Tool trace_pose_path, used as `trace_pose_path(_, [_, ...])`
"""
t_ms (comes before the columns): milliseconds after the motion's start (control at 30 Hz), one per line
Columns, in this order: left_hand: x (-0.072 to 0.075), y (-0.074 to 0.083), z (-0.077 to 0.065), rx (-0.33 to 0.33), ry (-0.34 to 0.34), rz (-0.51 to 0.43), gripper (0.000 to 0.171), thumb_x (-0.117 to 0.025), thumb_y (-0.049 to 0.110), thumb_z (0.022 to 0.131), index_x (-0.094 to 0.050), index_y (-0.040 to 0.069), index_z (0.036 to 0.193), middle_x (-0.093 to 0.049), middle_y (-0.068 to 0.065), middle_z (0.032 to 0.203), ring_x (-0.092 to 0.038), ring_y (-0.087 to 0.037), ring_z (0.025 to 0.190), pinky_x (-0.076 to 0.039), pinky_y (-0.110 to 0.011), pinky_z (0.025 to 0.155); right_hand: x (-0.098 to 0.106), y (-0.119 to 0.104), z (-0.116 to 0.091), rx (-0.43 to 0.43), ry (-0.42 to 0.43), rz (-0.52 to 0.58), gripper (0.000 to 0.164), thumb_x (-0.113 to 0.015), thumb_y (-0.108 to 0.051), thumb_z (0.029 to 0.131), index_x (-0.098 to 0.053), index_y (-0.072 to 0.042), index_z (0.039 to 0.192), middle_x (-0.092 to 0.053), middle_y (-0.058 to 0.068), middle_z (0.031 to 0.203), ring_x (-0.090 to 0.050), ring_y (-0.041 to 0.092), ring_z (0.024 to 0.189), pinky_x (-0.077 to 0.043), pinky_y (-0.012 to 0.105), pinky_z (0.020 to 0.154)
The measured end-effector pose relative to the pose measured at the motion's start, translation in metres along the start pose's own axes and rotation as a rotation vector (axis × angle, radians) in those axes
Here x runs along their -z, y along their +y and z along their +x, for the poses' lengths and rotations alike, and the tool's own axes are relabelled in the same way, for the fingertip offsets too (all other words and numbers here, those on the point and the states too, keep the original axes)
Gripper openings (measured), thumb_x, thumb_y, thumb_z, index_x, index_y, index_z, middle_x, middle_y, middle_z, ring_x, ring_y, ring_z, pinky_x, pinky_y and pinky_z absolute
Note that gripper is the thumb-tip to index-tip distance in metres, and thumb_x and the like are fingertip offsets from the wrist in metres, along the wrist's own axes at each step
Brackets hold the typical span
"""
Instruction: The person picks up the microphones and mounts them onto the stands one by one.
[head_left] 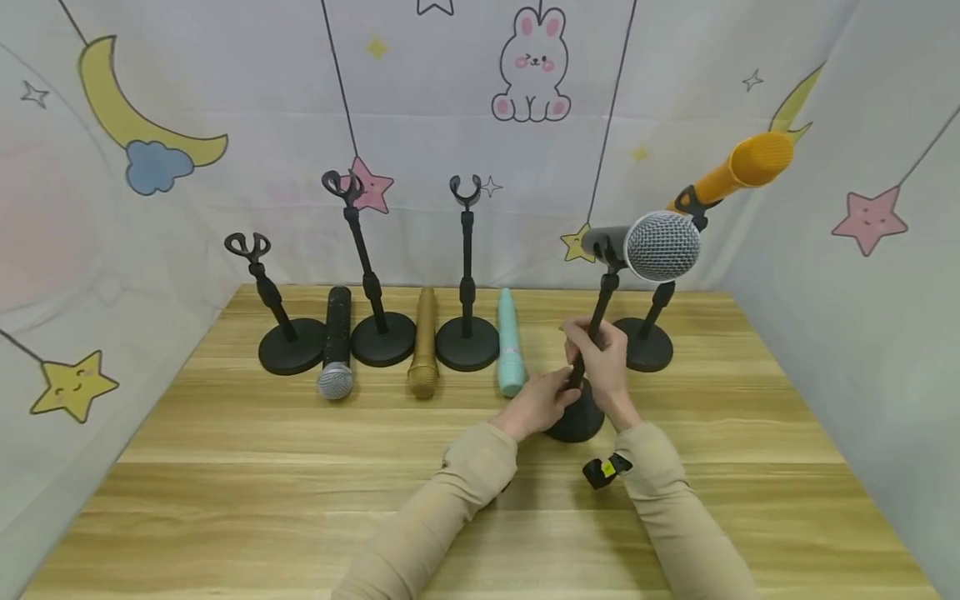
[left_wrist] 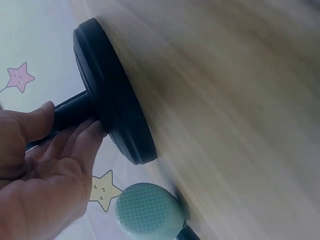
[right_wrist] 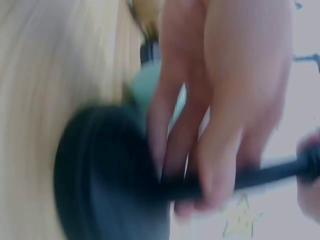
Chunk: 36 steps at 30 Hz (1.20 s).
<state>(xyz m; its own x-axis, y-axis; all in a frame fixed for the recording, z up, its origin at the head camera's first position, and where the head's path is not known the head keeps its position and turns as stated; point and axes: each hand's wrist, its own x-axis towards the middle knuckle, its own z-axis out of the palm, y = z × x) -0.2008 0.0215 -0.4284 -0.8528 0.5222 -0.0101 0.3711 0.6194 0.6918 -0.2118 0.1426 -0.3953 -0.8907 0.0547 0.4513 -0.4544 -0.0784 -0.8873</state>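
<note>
A black desktop microphone stand [head_left: 576,417] stands in front of the person, its pole tilted a little to the right. In its clip at the top rests a black microphone with a silver mesh head [head_left: 663,247]. The left hand [head_left: 542,403] grips the pole low down, just above the round base [left_wrist: 112,95]. Higher on the same pole, the right hand [head_left: 604,363] curls its fingers around it. From the left wrist view I cannot tell whether the base fully touches the table. The right wrist view is blurred.
Behind right, another stand [head_left: 647,343] holds an orange microphone [head_left: 759,160]. To the left, three stands with bare clips, one of them the middle stand [head_left: 467,343], alternate with a black microphone [head_left: 337,342], a gold microphone [head_left: 425,342] and a mint microphone [head_left: 510,342] on the wooden table [head_left: 262,500].
</note>
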Motion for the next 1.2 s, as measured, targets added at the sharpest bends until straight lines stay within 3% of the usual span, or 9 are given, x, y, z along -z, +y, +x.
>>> trace_pose_path(67, [-0.001, 0.000, 0.000, -0.003, 0.003, -0.005, 0.018, -0.051, 0.022, 0.106, -0.060, 0.007, 0.113, -0.070, -0.013, 0.099, -0.058, -0.020, 0.078, -0.042, -0.026, 0.069, 0.016, 0.002, -0.002, 0.009, -0.128, -0.007, 0.020, -0.059, 0.000, 0.098, -0.063, 0.018, 0.101, -0.065, 0.000, 0.066, -0.060, 0.015, 0.061, -0.049, 0.026, 0.064])
trace_pose_path(200, [-0.001, 0.001, 0.000, 0.001, 0.007, -0.001, 0.020, -0.051, 0.022, 0.106, -0.061, 0.007, 0.116, -0.071, -0.012, 0.109, -0.066, -0.024, 0.092, -0.049, -0.030, 0.077, 0.047, 0.002, -0.004, -0.015, -0.376, -0.071, 0.024, -0.057, -0.002, 0.100, -0.063, 0.011, 0.120, -0.074, -0.005, 0.098, -0.070, 0.010, 0.094, -0.053, 0.025, 0.092])
trace_pose_path(300, [-0.001, 0.002, 0.000, 0.008, 0.007, -0.002, 0.020, -0.052, 0.021, 0.106, -0.061, 0.008, 0.119, -0.071, -0.012, 0.116, -0.068, -0.028, 0.105, -0.052, -0.034, 0.086, 0.063, -0.001, 0.000, -0.049, -0.523, -0.135, 0.032, -0.058, -0.002, 0.100, -0.060, 0.004, 0.132, -0.073, -0.002, 0.116, -0.069, 0.009, 0.110, -0.052, 0.023, 0.099])
trace_pose_path(400, [-0.001, 0.002, 0.001, 0.014, -0.001, -0.007, 0.019, -0.052, 0.020, 0.106, -0.061, 0.009, 0.118, -0.071, -0.012, 0.121, -0.067, -0.030, 0.112, -0.052, -0.039, 0.093, 0.071, -0.003, 0.003, -0.065, -0.601, -0.190, 0.037, -0.059, -0.002, 0.100, -0.057, 0.004, 0.136, -0.072, 0.003, 0.125, -0.068, 0.009, 0.117, -0.051, 0.022, 0.102])
trace_pose_path(600, [0.000, 0.003, 0.000, 0.020, -0.007, -0.009, 0.019, -0.052, 0.022, 0.106, -0.061, 0.009, 0.117, -0.070, -0.012, 0.120, -0.066, -0.029, 0.112, -0.052, -0.037, 0.093, 0.071, -0.002, 0.004, -0.010, -0.572, -0.213, 0.032, -0.060, 0.002, 0.098, -0.061, 0.010, 0.129, -0.074, 0.005, 0.120, -0.070, 0.006, 0.112, -0.053, 0.021, 0.098])
trace_pose_path(733, [0.000, 0.003, 0.001, 0.004, 0.014, 0.002, 0.022, -0.051, 0.026, 0.106, -0.062, 0.007, 0.110, -0.071, -0.011, 0.103, -0.065, -0.023, 0.091, -0.048, -0.029, 0.078, 0.068, 0.001, 0.001, 0.051, -0.520, -0.199, 0.029, -0.061, 0.006, 0.096, -0.060, 0.017, 0.123, -0.076, -0.002, 0.113, -0.071, 0.004, 0.106, -0.055, 0.020, 0.093])
trace_pose_path(900, [-0.004, 0.003, 0.003, -0.015, 0.054, 0.026, 0.025, -0.053, 0.027, 0.105, -0.062, 0.005, 0.102, -0.059, -0.003, 0.078, -0.052, -0.015, 0.068, -0.038, -0.021, 0.061, 0.066, 0.004, -0.001, 0.075, -0.474, -0.193, 0.028, -0.061, 0.009, 0.095, -0.060, 0.020, 0.121, -0.075, -0.010, 0.110, -0.071, 0.002, 0.104, -0.057, 0.020, 0.090])
trace_pose_path(1033, [-0.006, 0.003, 0.004, -0.022, 0.092, 0.051, 0.024, -0.055, 0.027, 0.104, -0.061, 0.005, 0.095, -0.048, 0.001, 0.069, -0.045, -0.012, 0.059, -0.031, -0.019, 0.053, 0.064, 0.006, -0.003, 0.080, -0.434, -0.244, 0.029, -0.064, 0.009, 0.093, -0.062, 0.018, 0.120, -0.077, 0.001, 0.108, -0.071, 0.000, 0.102, -0.056, 0.019, 0.091])
trace_pose_path(1200, [-0.008, 0.004, 0.004, -0.018, 0.130, 0.106, 0.024, -0.057, 0.029, 0.102, -0.060, 0.007, 0.092, -0.048, 0.003, 0.066, -0.043, -0.011, 0.055, -0.030, -0.018, 0.050, 0.061, 0.005, -0.005, 0.070, -0.362, -0.331, 0.029, -0.069, 0.007, 0.090, -0.068, 0.010, 0.119, -0.075, 0.024, 0.106, -0.071, -0.003, 0.097, -0.052, 0.016, 0.095])
